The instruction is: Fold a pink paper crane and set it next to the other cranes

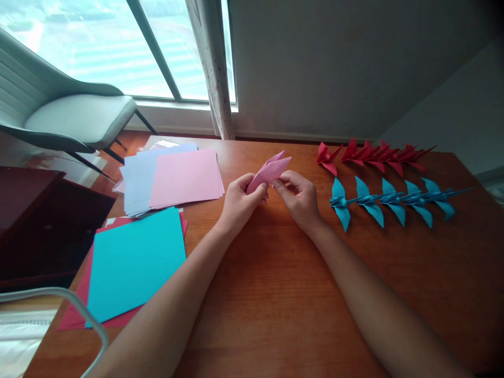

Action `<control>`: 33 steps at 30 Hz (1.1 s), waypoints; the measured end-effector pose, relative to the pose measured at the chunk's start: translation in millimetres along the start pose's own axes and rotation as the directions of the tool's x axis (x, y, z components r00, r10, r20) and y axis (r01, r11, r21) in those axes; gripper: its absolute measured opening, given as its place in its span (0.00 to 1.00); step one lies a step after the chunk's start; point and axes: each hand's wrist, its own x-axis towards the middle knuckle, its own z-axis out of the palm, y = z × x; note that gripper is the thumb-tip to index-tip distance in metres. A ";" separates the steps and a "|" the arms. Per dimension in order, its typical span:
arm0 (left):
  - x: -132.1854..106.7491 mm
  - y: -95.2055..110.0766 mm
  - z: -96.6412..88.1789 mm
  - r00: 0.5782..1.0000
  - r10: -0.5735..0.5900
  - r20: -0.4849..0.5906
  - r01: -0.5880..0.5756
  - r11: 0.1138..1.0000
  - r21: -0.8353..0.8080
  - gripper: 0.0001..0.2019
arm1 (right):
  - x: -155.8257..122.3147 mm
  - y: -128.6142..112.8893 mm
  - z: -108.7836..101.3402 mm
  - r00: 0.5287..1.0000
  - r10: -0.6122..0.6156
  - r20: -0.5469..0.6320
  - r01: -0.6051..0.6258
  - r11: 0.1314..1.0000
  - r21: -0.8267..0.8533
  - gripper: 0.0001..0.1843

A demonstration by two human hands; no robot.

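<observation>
A folded piece of pink origami paper [271, 169] is held up over the middle of the table, its pointed flaps tilted up and to the right. My left hand [244, 197] pinches its lower left part between thumb and fingers. At its lower right edge, my right hand [298, 195] has thumb and forefinger closed on the paper. The fingertips of both hands nearly meet beneath it, and the folds there are partly hidden.
Right of my hands lie a row of blue paper cranes [397, 198] and, behind it, red paper cranes [378, 155]. Pink sheets [187, 176] overlap pale blue sheets [137, 178] on the left. Nearer are turquoise sheets [136, 265] over red ones. A chair [79, 118] stands by the window.
</observation>
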 end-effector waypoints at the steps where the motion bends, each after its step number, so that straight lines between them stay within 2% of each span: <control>1: 0.1 0.0 -0.1 1.000 -0.003 0.004 0.003 1.000 0.000 0.07 | -0.2 0.1 0.5 1.000 0.010 -0.005 -0.010 1.000 0.017 0.10; 6: 0.2 0.9 0.4 1.000 -0.009 0.019 0.009 0.999 -0.043 0.05 | -1.2 -0.4 1.6 0.999 0.035 -0.007 -0.035 0.997 0.072 0.08; 19: -0.4 1.2 0.6 1.000 0.014 0.000 -0.014 0.999 -0.049 0.04 | -1.7 -4.5 1.2 1.000 0.010 -0.026 -0.009 0.999 0.047 0.06; 33: 0.1 0.6 0.7 1.000 0.004 0.018 -0.003 0.998 -0.070 0.03 | -1.4 -6.2 2.2 0.999 0.038 -0.036 -0.036 0.998 0.057 0.06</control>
